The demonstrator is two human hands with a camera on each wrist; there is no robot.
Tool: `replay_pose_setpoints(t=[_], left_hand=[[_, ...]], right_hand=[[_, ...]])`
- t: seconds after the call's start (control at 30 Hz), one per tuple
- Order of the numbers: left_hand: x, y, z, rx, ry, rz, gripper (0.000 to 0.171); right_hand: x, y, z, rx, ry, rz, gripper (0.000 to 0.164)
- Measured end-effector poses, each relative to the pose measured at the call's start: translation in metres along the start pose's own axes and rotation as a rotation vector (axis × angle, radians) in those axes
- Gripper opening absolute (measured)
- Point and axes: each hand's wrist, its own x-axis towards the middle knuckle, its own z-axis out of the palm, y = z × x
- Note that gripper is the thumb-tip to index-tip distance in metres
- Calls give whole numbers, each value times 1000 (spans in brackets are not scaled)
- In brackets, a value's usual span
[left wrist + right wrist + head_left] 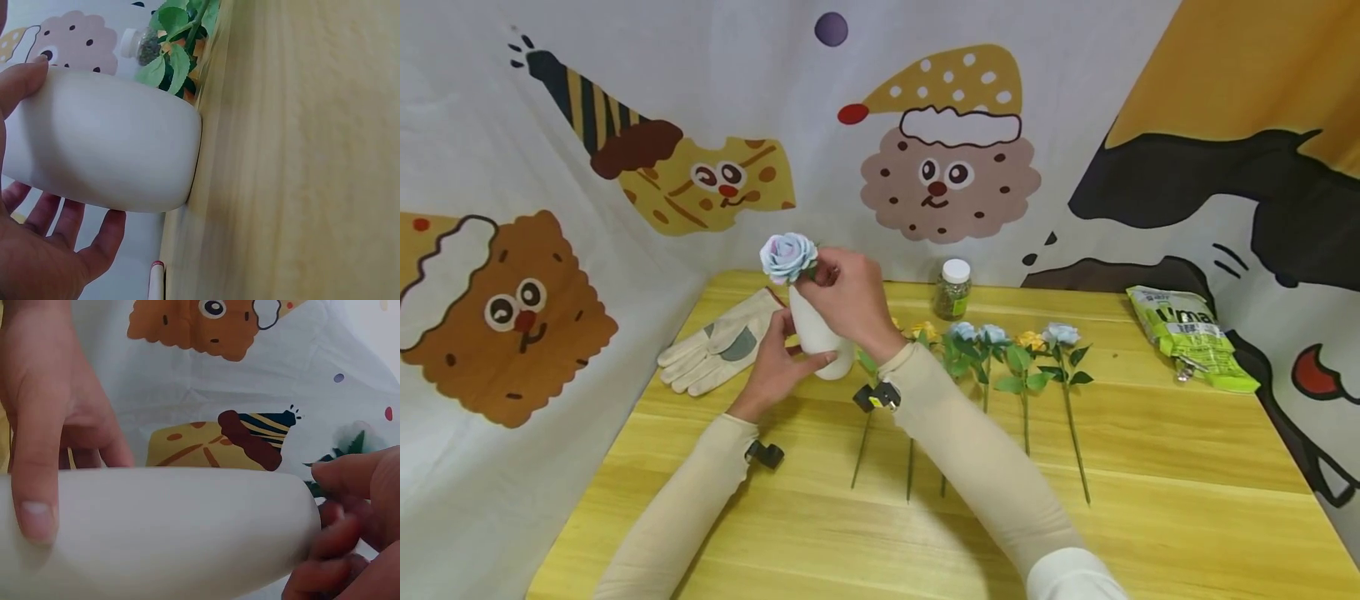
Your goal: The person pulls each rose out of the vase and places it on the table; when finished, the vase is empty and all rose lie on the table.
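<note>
A white vase (810,321) stands upright on the wooden table. My left hand (781,367) grips it low on its body, thumb on one side and fingers on the other, as the vase (119,144) shows in the left wrist view. Up at the vase's mouth, my right hand (850,296) pinches a pale blue artificial rose (787,257) just under its bloom. The rose's head leans left over the rim, and its lower stem is hidden. In the right wrist view, green leaves (340,453) peek out beyond the fingertips (325,470).
Several artificial roses, blue (1062,333) and yellow (1032,340), lie side by side right of the vase, stems toward me. Behind them stands a small jar (953,293) with a white lid. A glove (718,350) lies at left, a green packet (1191,337) at far right. A printed cloth (760,75) hangs behind.
</note>
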Motion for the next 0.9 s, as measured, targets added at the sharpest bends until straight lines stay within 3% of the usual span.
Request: replay_pose_setpoints(t=[0.07, 0.37, 0.6, 0.9], left_hand=[[0, 0, 1, -9, 2, 6, 81], [-2, 1, 1, -3, -3, 4, 82], [-2, 2, 1, -6, -14, 3, 85], [-4, 2, 1, -6, -13, 11, 85]], right_hand=[[-1, 1, 0, 34, 14, 9, 4], [-5, 1, -4, 136, 117, 12, 15], [-4, 0, -4, 286, 234, 39, 17], [-8, 9, -5, 427, 437, 7, 20]])
